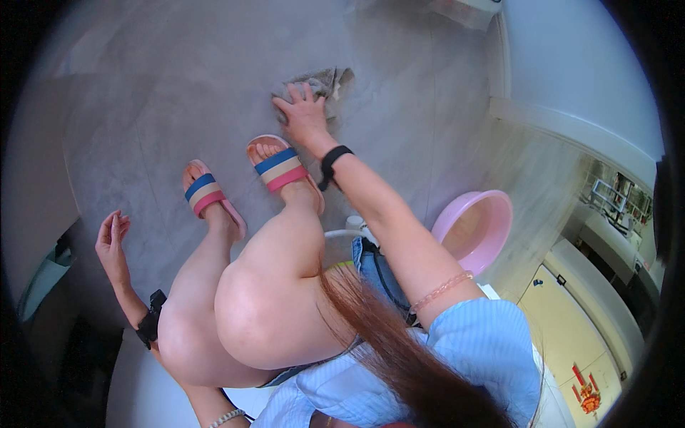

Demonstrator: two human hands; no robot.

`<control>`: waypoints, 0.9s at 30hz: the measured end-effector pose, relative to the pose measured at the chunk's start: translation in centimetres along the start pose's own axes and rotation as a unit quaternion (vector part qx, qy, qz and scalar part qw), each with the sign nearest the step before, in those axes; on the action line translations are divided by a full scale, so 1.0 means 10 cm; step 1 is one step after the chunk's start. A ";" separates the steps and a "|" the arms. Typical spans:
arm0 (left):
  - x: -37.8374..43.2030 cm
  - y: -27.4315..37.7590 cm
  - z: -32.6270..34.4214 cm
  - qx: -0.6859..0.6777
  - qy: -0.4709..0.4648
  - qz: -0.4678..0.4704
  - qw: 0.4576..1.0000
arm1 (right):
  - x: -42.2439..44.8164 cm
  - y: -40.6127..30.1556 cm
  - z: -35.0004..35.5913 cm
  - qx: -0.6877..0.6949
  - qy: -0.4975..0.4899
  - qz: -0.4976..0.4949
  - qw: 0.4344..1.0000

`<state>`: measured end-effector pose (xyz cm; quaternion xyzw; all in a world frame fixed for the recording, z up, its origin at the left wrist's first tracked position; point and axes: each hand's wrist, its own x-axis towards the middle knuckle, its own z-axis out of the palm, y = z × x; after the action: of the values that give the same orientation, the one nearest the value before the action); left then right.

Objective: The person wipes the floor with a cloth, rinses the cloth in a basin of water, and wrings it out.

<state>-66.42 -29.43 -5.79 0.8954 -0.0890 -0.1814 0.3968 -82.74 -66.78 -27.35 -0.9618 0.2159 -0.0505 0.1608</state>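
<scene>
A crumpled grey cloth [334,88] lies on the grey floor [214,101]. On top of it presses my right hand [306,113], palm down with the fingers spread; it does not grasp the cloth. My left hand [113,241] is raised at the left, beside my knee, fingers together and slightly bent, with nothing seen in it. Both my feet, in striped slide sandals [281,168], rest on the floor just below the cloth.
A pink plastic basin [505,224] holding cloudy liquid stands right of my right forearm. Close to my leg are a white-handled container [337,241] and a small white cup-like object [354,222]. A cream cabinet [562,310] and a white wall [578,69] bound the right side.
</scene>
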 end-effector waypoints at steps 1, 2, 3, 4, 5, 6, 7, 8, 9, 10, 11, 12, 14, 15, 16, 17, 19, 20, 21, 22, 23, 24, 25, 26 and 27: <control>0.03 -0.02 0.05 0.007 0.001 -0.006 1.000 | -0.19 0.22 0.02 -0.015 -0.022 -0.012 1.000; 0.05 -0.02 0.03 0.011 0.000 -0.009 1.000 | -0.42 0.44 0.03 -0.024 -0.041 -0.029 0.998; 0.12 -0.04 0.08 -0.022 -0.002 -0.015 1.000 | -0.71 0.71 -0.01 -0.019 -0.028 -0.006 0.999; 0.22 -0.03 0.10 -0.054 0.000 -0.015 0.998 | -0.94 0.96 -0.09 -0.013 -0.009 0.016 1.000; 0.30 0.05 0.00 -0.046 0.008 -0.007 0.999 | -1.09 1.13 -0.17 -0.023 -0.012 0.044 0.999; 0.40 0.07 0.00 -0.039 -0.003 -0.006 0.999 | -1.24 1.34 -0.27 -0.042 -0.019 0.077 0.996; 0.46 0.11 0.04 -0.034 -0.014 -0.006 0.999 | -1.32 1.52 -0.37 -0.057 -0.025 0.099 0.993; 0.52 0.16 0.10 -0.034 -0.019 -0.002 0.999 | -1.41 1.67 -0.43 -0.072 -0.034 0.124 0.989; 0.56 0.23 0.16 -0.033 -0.024 0.020 0.999 | -1.49 1.77 -0.52 -0.073 -0.035 0.132 0.988; 0.60 0.32 0.21 -0.032 -0.025 0.046 0.998 | -1.46 1.87 -0.65 -0.064 -0.081 0.182 0.978; 0.62 0.37 0.23 -0.031 -0.028 0.051 0.998 | -1.45 1.93 -0.74 -0.052 -0.125 0.230 0.964; 0.66 0.45 0.28 -0.019 -0.039 0.061 0.997 | -1.45 1.97 -0.80 -0.022 -0.068 0.252 0.965; 0.72 0.60 0.30 -0.001 -0.047 0.078 0.996 | -1.34 1.96 -0.83 -0.006 -0.021 0.231 0.973; 0.72 0.58 0.33 -0.001 -0.051 0.070 0.996 | -1.32 1.93 -0.86 -0.003 0.017 0.214 0.977; 0.79 0.44 0.71 -0.022 -0.082 0.059 0.995 | -1.39 2.02 -0.91 -0.032 0.017 0.212 0.977; 0.74 0.63 0.33 0.003 -0.064 0.074 0.995 | -0.99 1.68 -0.73 0.002 0.035 0.180 0.983; 0.71 0.61 0.57 -0.029 -0.065 0.056 0.996 | -0.86 1.51 -0.46 -0.046 0.084 0.138 0.986; 0.71 0.66 0.63 -0.026 -0.075 0.058 0.995 | -0.79 1.41 -0.36 -0.009 0.047 0.149 0.988; 0.66 0.80 0.45 0.009 -0.059 0.060 0.996 | -0.69 1.19 -0.26 0.053 0.014 0.149 0.987; 0.64 0.88 0.44 0.030 -0.053 0.060 0.996 | -0.77 1.24 -0.19 0.060 0.014 0.155 0.986; 0.65 0.95 0.45 0.038 -0.056 0.061 0.996 | -0.89 1.32 -0.12 0.037 0.028 0.142 0.989; 0.64 1.02 0.44 0.041 -0.064 0.061 0.995 | -1.05 1.39 -0.05 0.017 0.042 0.127 0.991; 0.60 1.14 0.34 0.048 -0.063 0.063 0.995 | -1.18 1.43 -0.03 0.032 0.029 0.135 0.990; 0.61 1.13 0.39 0.048 -0.067 0.066 0.994 | -1.42 1.58 -0.06 0.030 0.012 0.150 0.988; 0.60 1.15 0.39 0.057 -0.064 0.068 0.994 | -1.61 1.68 -0.12 0.018 -0.002 0.181 0.983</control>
<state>-62.68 -41.62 -1.17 0.8949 -0.1850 -0.2054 0.3503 -104.14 -74.56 -32.19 -0.9036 0.3856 -0.0225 0.1853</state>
